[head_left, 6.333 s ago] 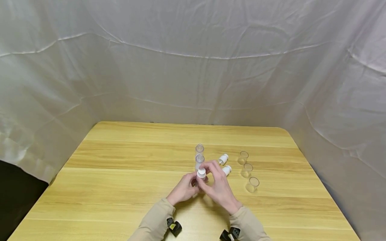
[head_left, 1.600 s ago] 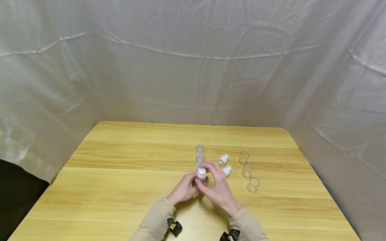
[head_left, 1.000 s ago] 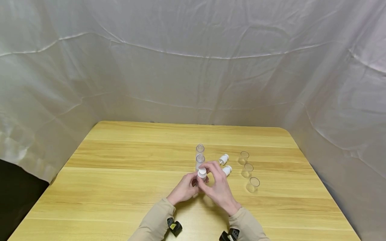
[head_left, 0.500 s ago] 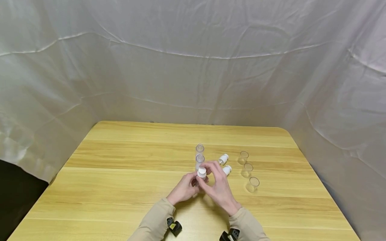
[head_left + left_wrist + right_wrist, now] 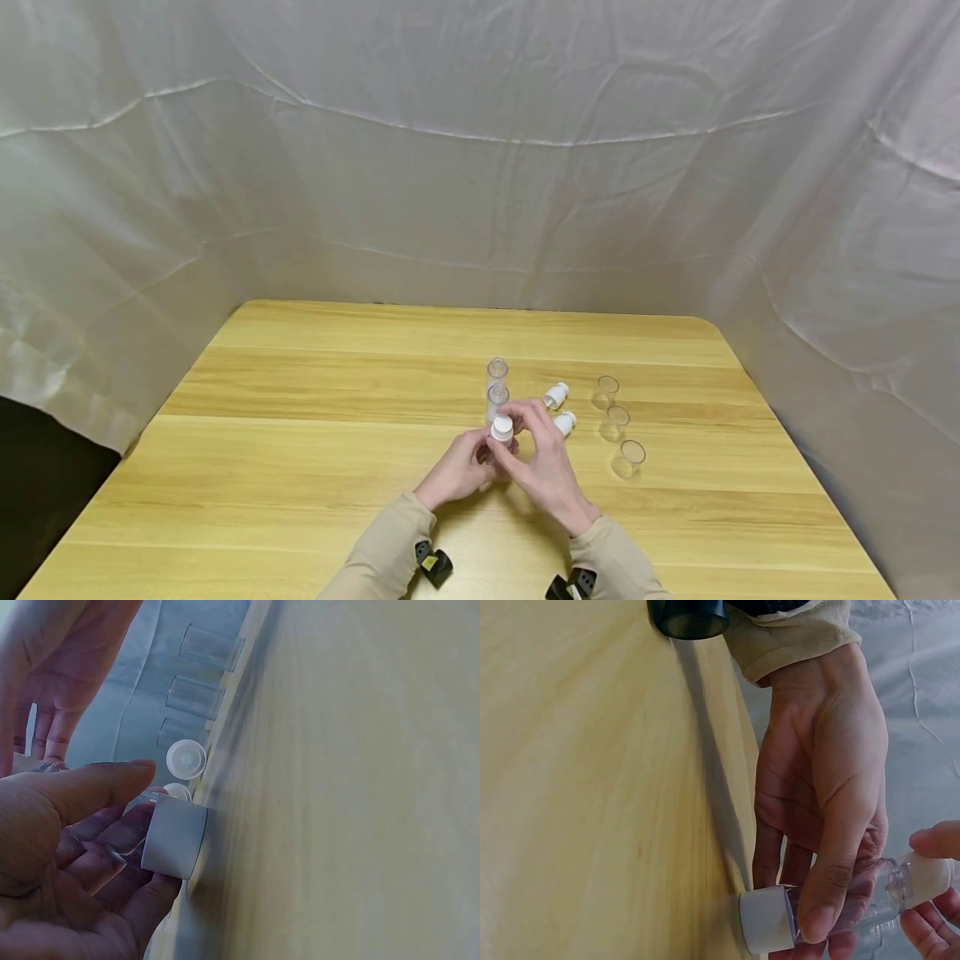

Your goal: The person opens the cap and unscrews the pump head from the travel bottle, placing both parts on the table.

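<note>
Over the table's middle my left hand (image 5: pixel 459 468) holds a clear bottle (image 5: pixel 877 896) upright round its body. In the left wrist view, the left fingers grip it just above its white base (image 5: pixel 176 836). My right hand (image 5: pixel 543 467) pinches the white pump head (image 5: pixel 502 428) at the bottle's top between thumb and fingers. Just beyond the hands stand two similar clear bottles (image 5: pixel 497 402), one behind the other. Two loose white pump heads (image 5: pixel 556 396) lie on their sides to the right of these bottles, the nearer one partly hidden by my right hand.
Three clear caps (image 5: pixel 627 461) stand in a row further right on the wooden table (image 5: pixel 300 483). A grey-white curtain (image 5: pixel 480 208) hangs behind the table and at both sides. A black camera (image 5: pixel 433 565) sits at the left wrist, a second at the right.
Both hands stay in the same place on the bottle. The right thumb and fingers have shifted slightly round the white pump head. The loose pump heads, caps and standing bottles have not moved.
</note>
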Demonstrator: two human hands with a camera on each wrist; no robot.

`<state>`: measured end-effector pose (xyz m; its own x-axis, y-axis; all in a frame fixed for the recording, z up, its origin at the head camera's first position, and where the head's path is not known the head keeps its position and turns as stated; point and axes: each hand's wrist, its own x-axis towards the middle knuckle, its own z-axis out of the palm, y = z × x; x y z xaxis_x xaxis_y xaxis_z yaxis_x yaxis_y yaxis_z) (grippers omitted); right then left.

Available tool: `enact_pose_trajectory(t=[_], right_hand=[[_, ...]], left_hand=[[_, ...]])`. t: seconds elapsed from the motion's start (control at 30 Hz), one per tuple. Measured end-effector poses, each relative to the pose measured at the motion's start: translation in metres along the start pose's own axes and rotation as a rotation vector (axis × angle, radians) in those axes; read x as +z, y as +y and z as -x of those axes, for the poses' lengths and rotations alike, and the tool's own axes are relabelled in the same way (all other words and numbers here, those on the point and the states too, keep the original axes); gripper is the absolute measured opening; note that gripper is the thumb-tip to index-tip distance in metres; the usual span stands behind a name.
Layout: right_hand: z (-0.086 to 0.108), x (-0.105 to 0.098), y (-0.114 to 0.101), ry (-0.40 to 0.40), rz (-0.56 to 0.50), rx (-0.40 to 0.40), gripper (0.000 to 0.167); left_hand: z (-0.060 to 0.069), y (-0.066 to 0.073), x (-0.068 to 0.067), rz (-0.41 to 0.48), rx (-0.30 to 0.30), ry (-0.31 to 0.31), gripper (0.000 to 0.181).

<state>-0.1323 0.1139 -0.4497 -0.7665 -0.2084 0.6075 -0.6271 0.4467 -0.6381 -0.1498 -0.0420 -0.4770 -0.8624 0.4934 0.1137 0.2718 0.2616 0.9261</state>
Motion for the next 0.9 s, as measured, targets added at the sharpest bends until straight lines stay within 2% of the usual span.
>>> enact_pose_trajectory(t=[0.2, 0.47, 0.73, 0.9], right_hand=[[0.0005, 0.0001, 0.0022, -0.016, -0.017, -0.057, 0.042], [0.0008, -0.0004, 0.0016, -0.002, -0.011, 0.006, 0.043], [0.001, -0.0005, 0.0019, -0.005, -0.027, -0.038, 0.04], [0.0004, -0.0009, 0.0, -0.017, 0.0, -0.019, 0.045]], left_hand=[[0.0002, 0.0002, 0.0, -0.017, 0.009, 0.006, 0.031], [0.0008, -0.0001, -0.0001, -0.001, 0.013, 0.004, 0.034], [0.0002, -0.0012, -0.0001, -0.021, 0.012, 0.003, 0.031], [0.0, -0.0006, 0.0003, 0.003, 0.01, 0.002, 0.036]])
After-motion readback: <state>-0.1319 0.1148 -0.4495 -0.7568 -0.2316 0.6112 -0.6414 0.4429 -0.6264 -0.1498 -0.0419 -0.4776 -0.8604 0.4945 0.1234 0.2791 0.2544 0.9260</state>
